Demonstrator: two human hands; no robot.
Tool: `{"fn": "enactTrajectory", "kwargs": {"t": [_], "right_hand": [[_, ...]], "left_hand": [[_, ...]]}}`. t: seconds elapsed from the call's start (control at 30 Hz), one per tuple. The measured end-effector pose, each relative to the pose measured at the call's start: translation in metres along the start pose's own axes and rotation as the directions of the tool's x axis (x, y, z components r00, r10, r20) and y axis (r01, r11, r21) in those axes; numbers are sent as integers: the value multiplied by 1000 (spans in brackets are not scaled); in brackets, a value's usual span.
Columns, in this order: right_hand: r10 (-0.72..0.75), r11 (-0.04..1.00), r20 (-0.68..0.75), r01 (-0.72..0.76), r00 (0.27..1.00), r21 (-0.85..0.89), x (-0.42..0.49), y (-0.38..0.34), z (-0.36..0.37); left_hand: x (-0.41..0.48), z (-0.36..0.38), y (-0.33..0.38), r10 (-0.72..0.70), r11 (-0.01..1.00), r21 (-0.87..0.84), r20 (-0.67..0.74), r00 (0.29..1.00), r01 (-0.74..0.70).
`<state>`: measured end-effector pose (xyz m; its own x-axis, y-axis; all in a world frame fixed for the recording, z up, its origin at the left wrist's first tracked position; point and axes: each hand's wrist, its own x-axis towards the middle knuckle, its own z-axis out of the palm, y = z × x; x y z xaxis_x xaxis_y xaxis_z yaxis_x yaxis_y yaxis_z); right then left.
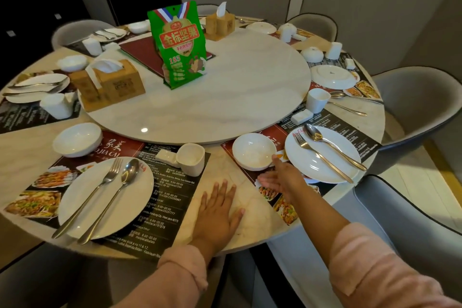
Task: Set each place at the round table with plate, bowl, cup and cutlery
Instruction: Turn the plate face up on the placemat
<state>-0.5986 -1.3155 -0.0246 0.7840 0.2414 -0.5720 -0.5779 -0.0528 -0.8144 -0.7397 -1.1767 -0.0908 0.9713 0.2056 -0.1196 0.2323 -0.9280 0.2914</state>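
Note:
My left hand (220,210) lies flat and open on the bare marble table edge between two placemats. My right hand (280,177) reaches out open, fingers spread, its fingertip touching the rim of a white bowl (252,150). Right of it a white plate (322,155) carries a fork (322,157) and spoon (332,145). The near-left place has a plate (105,197) with fork and spoon, a cup (191,159) with a chopstick rest (166,157), and a bowl (77,139). A cup (317,100) and a rest (301,115) stand further right.
A marble lazy Susan (225,97) fills the centre with a green snack bag (178,45), two wooden tissue boxes (112,82) and a red menu (142,51). Grey chairs (420,102) ring the table. Other place settings lie around the far rim.

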Motion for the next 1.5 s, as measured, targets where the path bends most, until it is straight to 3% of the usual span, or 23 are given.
{"fn": "enactTrajectory", "kwargs": {"t": [0.1, 0.2, 0.33, 0.43, 0.57, 0.9, 0.97, 1.17, 1.5], "right_hand": [[15, 991, 17, -12, 1000, -136, -39, 7, -18], [-1, 944, 66, 23, 998, -329, -79, 9, -50], [-137, 831, 105, 172, 985, -528, -123, 2, -105], [-294, 687, 92, 277, 951, -672, -148, 5, -155], [-431, 466, 50, 269, 901, -843, -173, 30, -243], [-451, 279, 64, 209, 890, -937, -236, 60, -463], [-477, 285, 74, 234, 876, -930, -239, 50, -488], [-517, 163, 114, 228, 848, -960, -199, 27, -541], [-486, -43, 276, 292, 830, -955, -115, -54, -634]], "left_hand": [[-5, -7, 8, 7, 999, -52, 21, 1000, -5], [-14, -14, 39, 9, 972, -235, 28, 1000, -3], [-31, -24, 108, 187, 873, -433, -122, 975, -222], [-41, -28, 170, 260, 846, -441, -149, 954, -300], [-49, -9, 255, 319, 859, -402, -61, 946, -316], [-92, 53, 444, 328, 919, -279, 154, 932, -278], [-92, 51, 466, 340, 922, -249, 158, 927, -296], [-54, 63, 515, 338, 935, -163, 130, 932, -316], [51, 89, 614, 194, 975, -141, 158, 968, -172]]}}
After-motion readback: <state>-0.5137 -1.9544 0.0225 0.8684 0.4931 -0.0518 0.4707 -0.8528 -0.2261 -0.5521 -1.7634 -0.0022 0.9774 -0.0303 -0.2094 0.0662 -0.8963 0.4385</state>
